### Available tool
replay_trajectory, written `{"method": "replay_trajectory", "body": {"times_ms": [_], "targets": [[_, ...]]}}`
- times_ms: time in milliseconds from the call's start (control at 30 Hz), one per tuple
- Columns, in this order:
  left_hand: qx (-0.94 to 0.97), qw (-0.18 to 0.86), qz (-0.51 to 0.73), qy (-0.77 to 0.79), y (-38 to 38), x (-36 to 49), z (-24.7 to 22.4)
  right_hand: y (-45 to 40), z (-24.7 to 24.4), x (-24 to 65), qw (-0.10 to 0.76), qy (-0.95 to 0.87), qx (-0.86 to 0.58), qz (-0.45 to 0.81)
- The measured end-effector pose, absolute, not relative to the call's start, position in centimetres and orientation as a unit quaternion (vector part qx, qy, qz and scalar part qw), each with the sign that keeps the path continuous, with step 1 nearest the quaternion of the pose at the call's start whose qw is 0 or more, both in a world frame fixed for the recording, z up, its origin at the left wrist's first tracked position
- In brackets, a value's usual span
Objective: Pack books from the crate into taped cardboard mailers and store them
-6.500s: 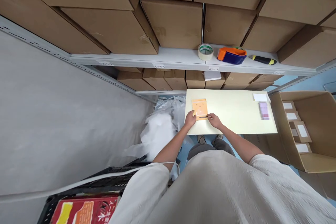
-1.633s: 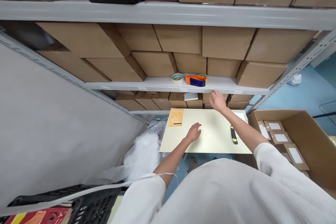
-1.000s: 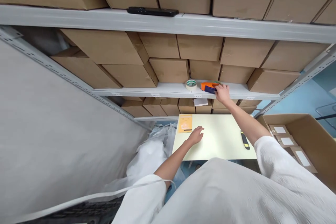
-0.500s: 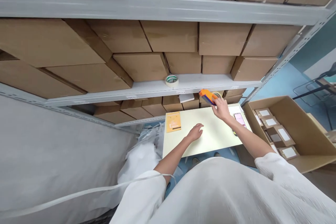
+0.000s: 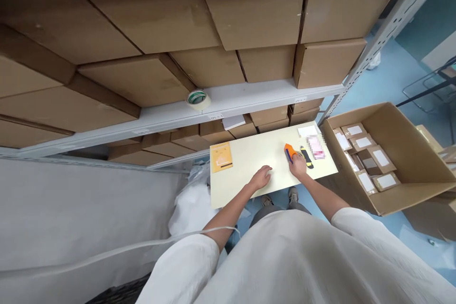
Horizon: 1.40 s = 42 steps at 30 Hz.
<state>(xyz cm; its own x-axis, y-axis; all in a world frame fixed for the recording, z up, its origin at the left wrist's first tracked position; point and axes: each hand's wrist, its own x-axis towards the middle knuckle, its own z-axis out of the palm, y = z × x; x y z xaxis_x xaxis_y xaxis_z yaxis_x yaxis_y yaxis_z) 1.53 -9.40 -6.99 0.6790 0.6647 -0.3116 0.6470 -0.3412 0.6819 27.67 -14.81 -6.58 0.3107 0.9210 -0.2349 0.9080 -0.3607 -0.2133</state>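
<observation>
Head view, right fingers (image 5: 294, 158) gripping angular plastic tape dispenser (image 5: 289, 149), left fingers (image 5: 265, 169) parted over smooth tabletop (image 5: 245, 159)

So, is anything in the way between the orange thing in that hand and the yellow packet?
Nothing visible stands straight between the orange tape dispenser in the right hand and the yellow packet. The left hand is nearest, just on the person's side of that line.

The head camera looks forward (and down) over the table (image 5: 245, 159).
</observation>
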Motion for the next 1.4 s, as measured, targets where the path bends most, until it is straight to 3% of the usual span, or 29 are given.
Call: {"method": "replay_trajectory", "body": {"times_ms": [300,667,1067,1400], "targets": [[0.811,0.416,0.001,0.412,-10.5,2.2,-6.8,-15.8,-7.8,29.2,-0.009,-0.564,-0.8,0.205],[0.759,0.396,0.094,0.508,-12.2,1.8,-5.5,-13.4,-5.2,28.3,0.095,-0.678,-0.716,0.135],[0.609,0.345,0.184,0.69,-21.1,-10.6,-5.3,-11.1,-2.8,12.6,0.097,-0.851,-0.477,0.2],[0.549,0.327,0.239,0.731,-27.4,-22.2,-7.8,-15.0,-3.2,-1.9,0.037,-0.892,-0.398,0.21]]}}
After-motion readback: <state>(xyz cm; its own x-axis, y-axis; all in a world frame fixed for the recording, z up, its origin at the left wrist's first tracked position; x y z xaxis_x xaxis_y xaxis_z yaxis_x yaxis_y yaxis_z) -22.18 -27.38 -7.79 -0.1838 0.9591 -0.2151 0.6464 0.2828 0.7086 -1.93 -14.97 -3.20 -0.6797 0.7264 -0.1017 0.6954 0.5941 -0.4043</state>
